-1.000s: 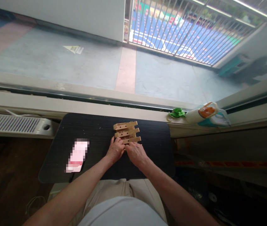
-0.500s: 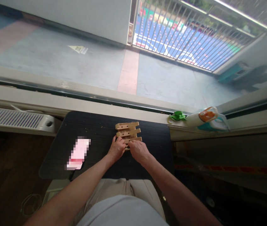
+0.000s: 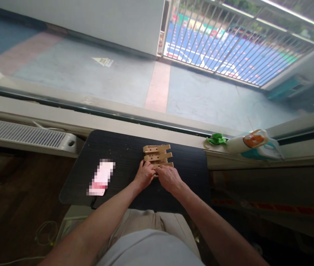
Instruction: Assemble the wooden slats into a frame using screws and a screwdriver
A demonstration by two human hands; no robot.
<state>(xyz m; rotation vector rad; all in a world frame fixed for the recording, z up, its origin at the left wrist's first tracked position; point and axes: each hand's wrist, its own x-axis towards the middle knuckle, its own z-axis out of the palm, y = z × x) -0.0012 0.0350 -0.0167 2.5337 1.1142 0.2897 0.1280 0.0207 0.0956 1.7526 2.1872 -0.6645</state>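
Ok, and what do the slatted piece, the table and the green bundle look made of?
Slatted piece: probably wood, fairly matte; pale tan bars.
Table: perhaps wood-look laminate, dull black; fine grain-like streaks cross its top.
Green bundle: cloth or thin plastic; it looks crumpled, but is too small to tell which.

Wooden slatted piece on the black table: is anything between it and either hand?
Nothing visible: the left hand and right hand are both against the near end of the wooden slatted piece. The pixelated, phone-like object lies to their left, out of the way.
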